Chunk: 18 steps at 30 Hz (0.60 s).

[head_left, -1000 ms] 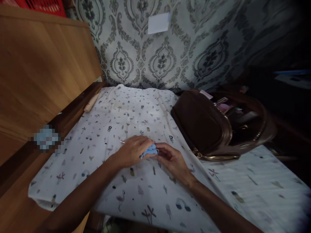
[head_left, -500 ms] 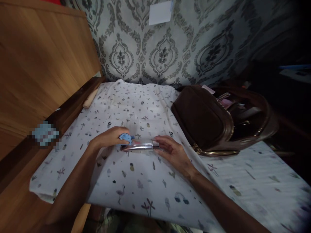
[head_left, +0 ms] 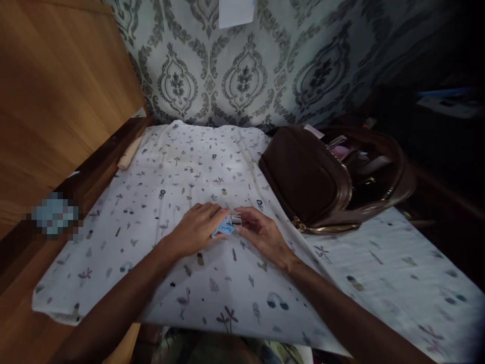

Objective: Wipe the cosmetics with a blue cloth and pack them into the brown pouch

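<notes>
Damask wallpaper (head_left: 288, 60) in grey and white fills the twelve o'clock side of the view, with a white slip of paper (head_left: 235, 10) stuck high on it. Below it lies a white printed sheet (head_left: 170, 172), dotted with small plants and birds, spread flat over the work surface.

Near the middle of the sheet the two hands meet. The left hand (head_left: 199, 227) is curled down over a small blue cloth (head_left: 224, 231), fingers closed on it and pressing it toward the sheet. The right hand (head_left: 259, 233), at three o'clock from the left hand and just beside it, pinches the end of a shiny metal piece (head_left: 236, 219) between thumb and fingertips. Only that short bright end shows; the rest is covered by the blue cloth and the left hand, so its shape cannot be told. The cloth touches the metal piece.

At two o'clock from the hands a brown handbag (head_left: 303, 177) lies on its side on the sheet, near the right hand but not touching it. Its mouth gapes toward three o'clock, showing pink items inside and a gold zip edge (head_left: 322, 228).

At nine to ten o'clock a tall wooden panel (head_left: 56, 101) walls off the sheet's left border. A cream roll (head_left: 129, 154) rests at ten o'clock against the panel's dark base, well apart from the hands. Both forearms cross the sheet from six o'clock.
</notes>
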Each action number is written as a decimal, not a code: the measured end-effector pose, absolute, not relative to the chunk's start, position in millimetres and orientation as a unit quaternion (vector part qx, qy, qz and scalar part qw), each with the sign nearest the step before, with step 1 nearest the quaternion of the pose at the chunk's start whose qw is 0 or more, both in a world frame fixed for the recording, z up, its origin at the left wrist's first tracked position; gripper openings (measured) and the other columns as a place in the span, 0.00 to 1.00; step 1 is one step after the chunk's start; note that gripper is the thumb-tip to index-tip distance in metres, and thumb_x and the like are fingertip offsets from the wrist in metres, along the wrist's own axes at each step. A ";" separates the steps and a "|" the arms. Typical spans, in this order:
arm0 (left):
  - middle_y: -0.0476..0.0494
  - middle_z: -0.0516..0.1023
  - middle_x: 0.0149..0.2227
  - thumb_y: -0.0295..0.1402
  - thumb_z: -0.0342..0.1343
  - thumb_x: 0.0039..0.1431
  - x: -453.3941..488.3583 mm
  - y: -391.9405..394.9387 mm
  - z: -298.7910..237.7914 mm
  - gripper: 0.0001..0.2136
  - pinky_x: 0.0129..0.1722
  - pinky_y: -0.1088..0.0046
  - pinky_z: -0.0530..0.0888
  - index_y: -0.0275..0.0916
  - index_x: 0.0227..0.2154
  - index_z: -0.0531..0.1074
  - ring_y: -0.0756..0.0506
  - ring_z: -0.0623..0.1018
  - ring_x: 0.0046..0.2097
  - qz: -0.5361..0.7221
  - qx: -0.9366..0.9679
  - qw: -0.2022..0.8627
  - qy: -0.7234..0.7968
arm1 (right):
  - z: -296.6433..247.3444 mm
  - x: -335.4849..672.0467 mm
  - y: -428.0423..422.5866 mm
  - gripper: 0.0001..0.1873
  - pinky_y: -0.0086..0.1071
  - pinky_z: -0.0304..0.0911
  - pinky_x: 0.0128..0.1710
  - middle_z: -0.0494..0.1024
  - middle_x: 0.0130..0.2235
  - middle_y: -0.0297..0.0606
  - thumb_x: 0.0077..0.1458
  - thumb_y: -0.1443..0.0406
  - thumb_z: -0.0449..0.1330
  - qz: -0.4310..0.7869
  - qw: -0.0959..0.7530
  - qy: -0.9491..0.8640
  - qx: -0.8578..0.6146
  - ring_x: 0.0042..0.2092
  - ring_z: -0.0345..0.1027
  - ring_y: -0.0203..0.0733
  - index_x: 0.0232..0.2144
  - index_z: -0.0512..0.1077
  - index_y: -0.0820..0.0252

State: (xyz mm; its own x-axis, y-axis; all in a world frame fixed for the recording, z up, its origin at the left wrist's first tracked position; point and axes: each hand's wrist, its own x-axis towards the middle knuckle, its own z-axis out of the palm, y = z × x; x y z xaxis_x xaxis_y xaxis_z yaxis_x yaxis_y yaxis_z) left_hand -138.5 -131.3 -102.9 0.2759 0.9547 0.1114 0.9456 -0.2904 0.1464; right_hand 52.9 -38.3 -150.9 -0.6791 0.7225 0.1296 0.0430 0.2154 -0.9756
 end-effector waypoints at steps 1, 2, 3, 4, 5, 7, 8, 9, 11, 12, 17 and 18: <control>0.38 0.75 0.49 0.39 0.56 0.65 -142.5 -131.3 -99.8 0.17 0.47 0.60 0.72 0.39 0.53 0.64 0.38 0.75 0.48 0.076 0.797 0.025 0.599 | -150.2 52.8 -38.2 0.20 0.41 0.72 0.47 0.79 0.42 0.39 0.55 0.57 0.65 0.563 0.303 -0.721 -0.268 0.44 0.75 0.44 0.49 0.73 0.53; 0.39 0.75 0.48 0.38 0.56 0.64 -146.6 -131.4 -96.4 0.17 0.46 0.61 0.71 0.40 0.53 0.64 0.38 0.75 0.48 0.064 0.796 0.027 0.601 | -149.0 52.8 -37.8 0.20 0.41 0.71 0.46 0.79 0.41 0.38 0.55 0.56 0.64 0.559 0.304 -0.723 -0.268 0.43 0.74 0.44 0.49 0.74 0.54; 0.40 0.75 0.48 0.37 0.56 0.64 -150.7 -131.4 -93.0 0.16 0.46 0.61 0.71 0.40 0.53 0.64 0.39 0.75 0.48 0.055 0.794 0.030 0.605 | -147.5 52.9 -37.4 0.19 0.40 0.71 0.45 0.78 0.40 0.38 0.56 0.55 0.64 0.554 0.304 -0.727 -0.268 0.42 0.74 0.43 0.47 0.75 0.54; 0.40 0.75 0.48 0.36 0.56 0.64 -154.4 -131.6 -89.8 0.16 0.46 0.62 0.71 0.41 0.52 0.64 0.39 0.75 0.48 0.045 0.790 0.034 0.610 | -145.9 53.0 -36.7 0.18 0.39 0.71 0.43 0.78 0.38 0.37 0.56 0.54 0.63 0.550 0.304 -0.729 -0.270 0.40 0.73 0.43 0.46 0.76 0.55; 0.41 0.75 0.49 0.35 0.56 0.64 -157.8 -131.8 -87.0 0.15 0.45 0.63 0.70 0.41 0.52 0.65 0.39 0.75 0.48 0.036 0.785 0.039 0.617 | -144.4 53.2 -36.0 0.17 0.37 0.71 0.40 0.77 0.36 0.37 0.57 0.53 0.63 0.549 0.302 -0.730 -0.273 0.37 0.72 0.42 0.45 0.76 0.55; 0.41 0.75 0.50 0.34 0.55 0.63 -164.3 -132.8 -82.3 0.15 0.44 0.65 0.70 0.42 0.52 0.65 0.39 0.75 0.48 0.023 0.771 0.054 0.634 | -142.1 53.4 -34.7 0.18 0.35 0.70 0.35 0.76 0.33 0.35 0.57 0.52 0.62 0.559 0.299 -0.721 -0.281 0.32 0.71 0.39 0.44 0.76 0.56; 0.41 0.75 0.50 0.33 0.55 0.63 -167.6 -133.5 -80.5 0.15 0.43 0.66 0.70 0.42 0.52 0.65 0.39 0.75 0.48 0.022 0.764 0.065 0.641 | -141.4 53.5 -34.1 0.18 0.34 0.70 0.32 0.75 0.32 0.34 0.57 0.51 0.62 0.569 0.300 -0.711 -0.285 0.30 0.70 0.38 0.43 0.76 0.56; 0.42 0.75 0.50 0.33 0.54 0.63 -171.1 -134.3 -79.0 0.15 0.43 0.67 0.70 0.43 0.52 0.65 0.40 0.76 0.48 0.028 0.757 0.078 0.648 | -141.0 53.5 -33.6 0.19 0.33 0.70 0.31 0.75 0.32 0.34 0.56 0.50 0.62 0.580 0.304 -0.698 -0.289 0.29 0.69 0.37 0.42 0.76 0.55; 0.44 0.75 0.49 0.34 0.53 0.64 -178.5 -135.8 -76.6 0.14 0.42 0.68 0.70 0.44 0.52 0.66 0.41 0.76 0.47 0.057 0.746 0.110 0.654 | -140.4 53.6 -33.1 0.19 0.33 0.69 0.30 0.75 0.31 0.33 0.56 0.49 0.63 0.597 0.310 -0.678 -0.297 0.28 0.68 0.36 0.41 0.76 0.55; 0.45 0.76 0.49 0.35 0.52 0.64 -182.2 -136.3 -75.7 0.14 0.42 0.69 0.70 0.45 0.52 0.66 0.42 0.76 0.47 0.076 0.742 0.129 0.654 | -139.9 53.6 -33.0 0.19 0.33 0.68 0.30 0.74 0.29 0.32 0.56 0.48 0.63 0.601 0.310 -0.672 -0.301 0.27 0.68 0.36 0.41 0.76 0.55; 0.48 0.77 0.46 0.34 0.52 0.60 -195.4 -135.1 -73.2 0.13 0.43 0.69 0.69 0.45 0.48 0.70 0.43 0.75 0.46 0.150 0.722 0.220 0.638 | -137.7 54.0 -32.4 0.20 0.32 0.65 0.28 0.73 0.23 0.31 0.57 0.47 0.61 0.622 0.299 -0.654 -0.309 0.25 0.67 0.37 0.41 0.75 0.56; 0.48 0.77 0.46 0.33 0.53 0.59 -196.4 -134.3 -72.8 0.13 0.43 0.70 0.69 0.45 0.48 0.70 0.43 0.75 0.45 0.162 0.718 0.233 0.636 | -137.8 54.0 -32.1 0.21 0.32 0.65 0.27 0.73 0.23 0.31 0.56 0.47 0.62 0.626 0.302 -0.649 -0.310 0.24 0.66 0.37 0.42 0.75 0.56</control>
